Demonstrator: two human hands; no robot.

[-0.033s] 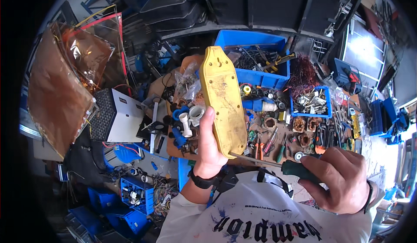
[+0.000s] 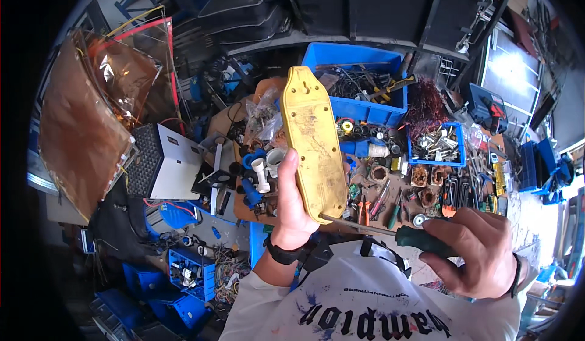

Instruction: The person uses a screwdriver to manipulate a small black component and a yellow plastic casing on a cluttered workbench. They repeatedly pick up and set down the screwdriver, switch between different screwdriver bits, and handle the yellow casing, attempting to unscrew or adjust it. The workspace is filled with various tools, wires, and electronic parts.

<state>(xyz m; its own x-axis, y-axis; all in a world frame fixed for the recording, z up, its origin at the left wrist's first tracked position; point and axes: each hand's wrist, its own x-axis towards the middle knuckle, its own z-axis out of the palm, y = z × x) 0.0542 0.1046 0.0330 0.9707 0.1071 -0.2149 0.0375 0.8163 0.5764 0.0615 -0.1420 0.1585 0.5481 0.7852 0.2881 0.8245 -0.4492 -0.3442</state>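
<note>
While the left hand (image 2: pixel 291 219) grips the yellow casing (image 2: pixel 315 149) with its thumb along one edge, the right hand (image 2: pixel 478 252) is closed around the green handle of a screwdriver (image 2: pixel 420 241). The tip meets the casing's lower end, beside the left grip, so work there seems under way and unfinished. The casing looks whole; whether its other holes, above and right of that grip, are filled is too small to tell. Orange-handled pliers (image 2: pixel 364 212) lie beyond the shaft, between both grips.
</note>
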